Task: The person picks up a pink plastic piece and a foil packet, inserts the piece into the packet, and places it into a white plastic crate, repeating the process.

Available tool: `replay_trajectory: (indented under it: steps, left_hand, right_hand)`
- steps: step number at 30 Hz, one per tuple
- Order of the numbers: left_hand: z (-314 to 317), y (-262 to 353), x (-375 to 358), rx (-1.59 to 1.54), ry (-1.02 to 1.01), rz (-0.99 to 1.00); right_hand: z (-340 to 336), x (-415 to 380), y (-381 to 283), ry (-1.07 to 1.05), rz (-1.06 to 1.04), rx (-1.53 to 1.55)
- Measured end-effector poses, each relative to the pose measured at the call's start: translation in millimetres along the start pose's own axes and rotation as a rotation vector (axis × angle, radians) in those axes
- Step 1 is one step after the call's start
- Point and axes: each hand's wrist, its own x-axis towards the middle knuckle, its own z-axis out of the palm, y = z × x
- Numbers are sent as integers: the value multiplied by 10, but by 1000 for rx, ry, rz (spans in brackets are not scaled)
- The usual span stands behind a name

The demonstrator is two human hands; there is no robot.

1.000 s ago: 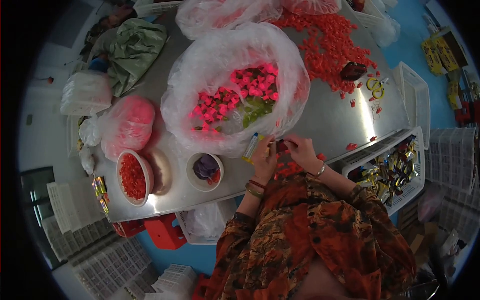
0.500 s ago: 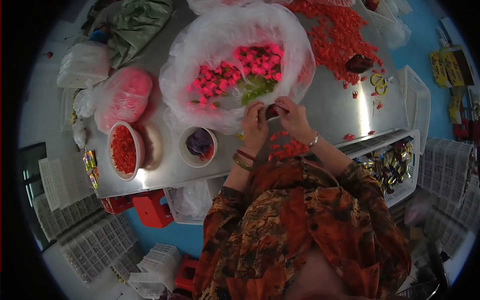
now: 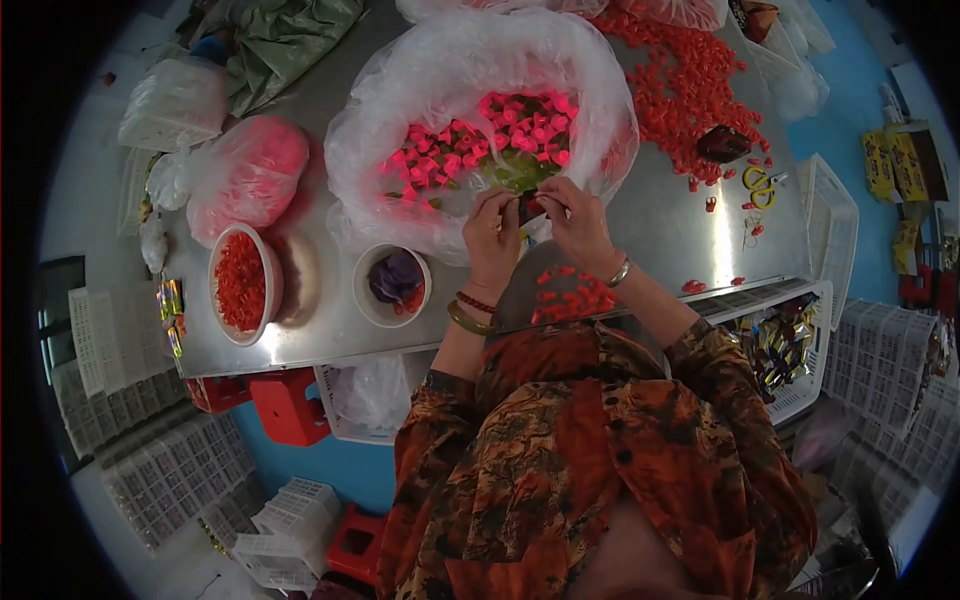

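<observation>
Both hands meet at the near edge of a large clear plastic bag (image 3: 370, 130) that holds many pink pieces (image 3: 520, 125) and some green ones (image 3: 512, 172). My left hand (image 3: 492, 238) and my right hand (image 3: 582, 228) pinch a small dark item (image 3: 530, 207) between their fingertips; its details are too small to make out. Just below the hands, small red pieces (image 3: 572, 298) lie close to my body. A white bowl (image 3: 427, 292) with a purple bundle (image 3: 397, 278) and some red pieces stands left of my left wrist.
Left: a bowl (image 3: 272, 290) of red pieces and a tied bag (image 3: 250, 180) of pink items. Right: a heap of red pieces (image 3: 690, 90), a dark object (image 3: 724, 145), yellow scissors (image 3: 762, 188) and a crate (image 3: 822, 345) of wrapped pieces. Red stools (image 3: 290, 408) stand below the table.
The hands have shifted slightly left and up, closer to the green pieces, still together at the fingertips. The whole view has shifted a little.
</observation>
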Motion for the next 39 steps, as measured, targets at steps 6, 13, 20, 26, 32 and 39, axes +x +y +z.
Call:
replay_trajectory:
  steps: [6,13,20,26,32,39]
  left_hand:
    - [-18,59,21,82,58,70]
    - [-111,141,171,-148,2,85]
    - [-302,386,385,64,-163,232]
    - [-370,460,413,171,-71,313]
    - [-434,596,396,250,25,340]
    - [-613,598,221,187,267,228]
  right_hand:
    - [59,47,-53,8,-109,-20]
    - [88,273,-152,49,-319,-34]
    - [-194,412,-186,-705,-22,22]
    - [-184,565,-348,-790,91,99]
    - [-130,638,-358,-789,-119,-24]
    - [-127,998,-597,-481,-174,41]
